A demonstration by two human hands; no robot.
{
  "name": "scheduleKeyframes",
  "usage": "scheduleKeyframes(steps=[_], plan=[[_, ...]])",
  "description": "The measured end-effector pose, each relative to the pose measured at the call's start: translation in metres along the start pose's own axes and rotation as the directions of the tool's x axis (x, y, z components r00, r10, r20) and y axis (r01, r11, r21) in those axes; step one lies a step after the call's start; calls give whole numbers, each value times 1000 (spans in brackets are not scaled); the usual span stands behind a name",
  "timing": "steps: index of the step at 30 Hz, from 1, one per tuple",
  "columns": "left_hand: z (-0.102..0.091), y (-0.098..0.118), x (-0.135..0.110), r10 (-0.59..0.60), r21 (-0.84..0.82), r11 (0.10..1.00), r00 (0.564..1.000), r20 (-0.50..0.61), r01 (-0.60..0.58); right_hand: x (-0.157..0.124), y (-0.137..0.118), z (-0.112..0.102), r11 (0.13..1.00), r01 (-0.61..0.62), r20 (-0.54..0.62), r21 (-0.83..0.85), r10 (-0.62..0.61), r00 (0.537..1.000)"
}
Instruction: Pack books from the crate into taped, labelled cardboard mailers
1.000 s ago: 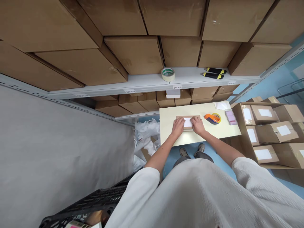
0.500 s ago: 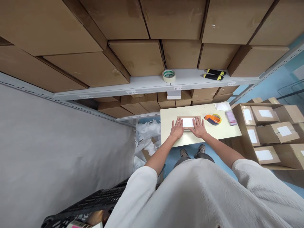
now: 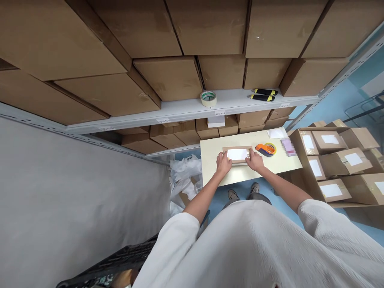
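Note:
A small cardboard box (image 3: 238, 162) with a white label (image 3: 237, 154) on its top lies on the cream table (image 3: 214, 150). My left hand (image 3: 223, 163) grips the box's left end, fingers bent over the side. At the opposite end my right hand (image 3: 255, 160) has its fingers curled round the edge, the thumb near the label. To the right of that hand rests an orange tape dispenser (image 3: 265, 149) with a yellow roll.
Brown cartons (image 3: 220, 72) fill the shelf ahead, where a tape roll (image 3: 208, 99) and two utility knives (image 3: 262, 97) lie. A large carton (image 3: 303, 160) at right holds several labelled boxes. White packing scraps (image 3: 186, 172) pile at left of the table; a black crate (image 3: 129, 256) stands lower left.
Both hands have shifted from lying flat across the label to gripping the box's two ends. More of the label shows. The whole view has turned slightly.

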State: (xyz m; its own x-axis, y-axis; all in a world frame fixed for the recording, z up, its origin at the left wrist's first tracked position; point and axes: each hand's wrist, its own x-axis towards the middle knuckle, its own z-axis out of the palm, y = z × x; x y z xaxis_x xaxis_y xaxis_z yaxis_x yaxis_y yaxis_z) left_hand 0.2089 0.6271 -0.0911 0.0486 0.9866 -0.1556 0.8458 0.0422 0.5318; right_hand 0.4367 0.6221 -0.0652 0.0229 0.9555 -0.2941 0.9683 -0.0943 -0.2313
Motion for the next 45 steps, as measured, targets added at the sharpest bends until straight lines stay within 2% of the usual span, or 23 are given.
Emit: scheduleKeyframes(steps=[7, 11, 15, 23, 34, 39, 45], plan=[[2, 41, 9, 57, -78, 995, 995, -81, -63, -7, 30, -16, 996, -32, -161, 83, 45, 986], [5, 76, 17, 124, -77, 989, 990, -72, -130, -11, 60, -28, 988, -56, -236, 143, 89, 968], [17, 118, 24, 189, -90, 977, 981, -47, -192, -19, 98, -42, 976, -111, -291, 188, 163, 943], [63, 212, 25, 282, -106, 953, 959, -43, -285, -36, 191, -68, 952, -152, -353, 266, 243, 903], [152, 350, 17, 280, -26, 959, 958, -54, -282, -56, 355, -107, 964, -106, -257, 245, 170, 951], [176, 393, 16, 308, -53, 949, 949, -63, -312, -61, 399, -126, 943, -166, -276, 290, 249, 928], [183, 425, 32, 359, -65, 931, 933, -19, -360, -55, 432, -151, 923, -163, -274, 349, 267, 924]])
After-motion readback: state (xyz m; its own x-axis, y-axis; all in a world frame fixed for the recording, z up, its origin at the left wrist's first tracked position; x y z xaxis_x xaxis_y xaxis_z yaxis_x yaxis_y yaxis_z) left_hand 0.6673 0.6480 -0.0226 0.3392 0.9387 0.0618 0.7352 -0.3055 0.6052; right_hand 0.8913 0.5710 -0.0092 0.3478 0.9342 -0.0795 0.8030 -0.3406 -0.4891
